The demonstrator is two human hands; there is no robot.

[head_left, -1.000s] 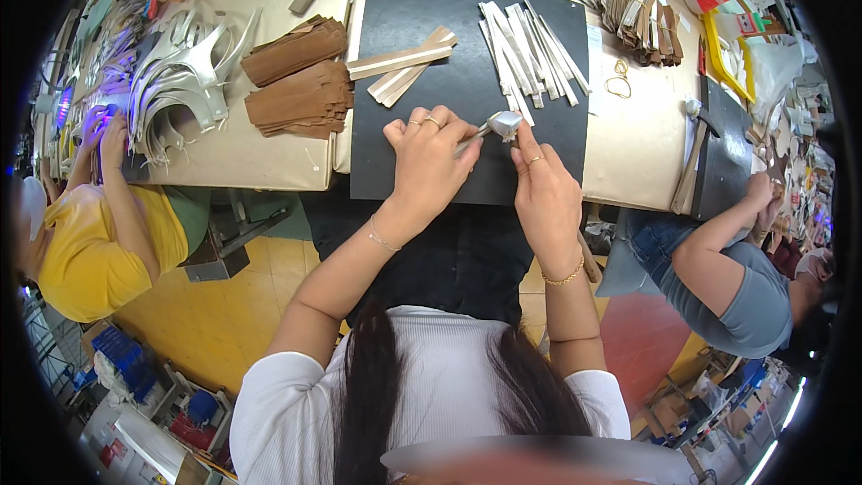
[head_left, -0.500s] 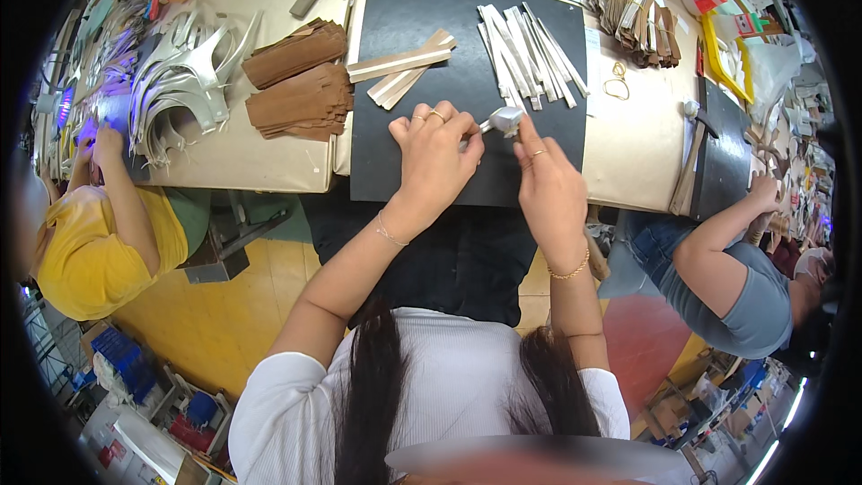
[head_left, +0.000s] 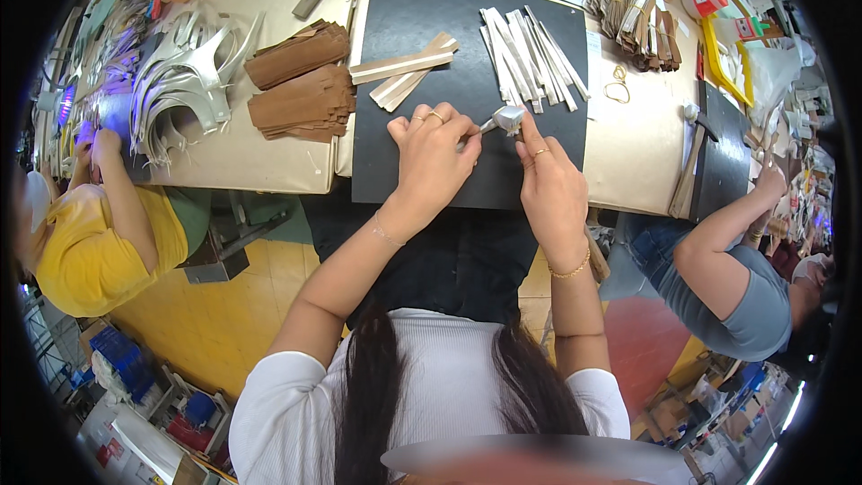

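Toward 5 o'clock on the black mat (head_left: 413,13), the silvery piece (head_left: 508,118) has barely shifted, suggesting continued handling: the left hand (head_left: 435,151) pinches its narrow end; the right hand (head_left: 554,193) touches it by 1 index finger, any pinch unclear.

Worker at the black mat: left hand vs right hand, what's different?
- Pose: left hand has its fingers curled; right hand has its index finger extended.
- Place: left hand grips the thin shaft of the silver-headed tool; right hand's index finger is at its head.
- Rings: two visible on the left hand, one on the right hand.

Shared: both are bare and reach over the black mat.
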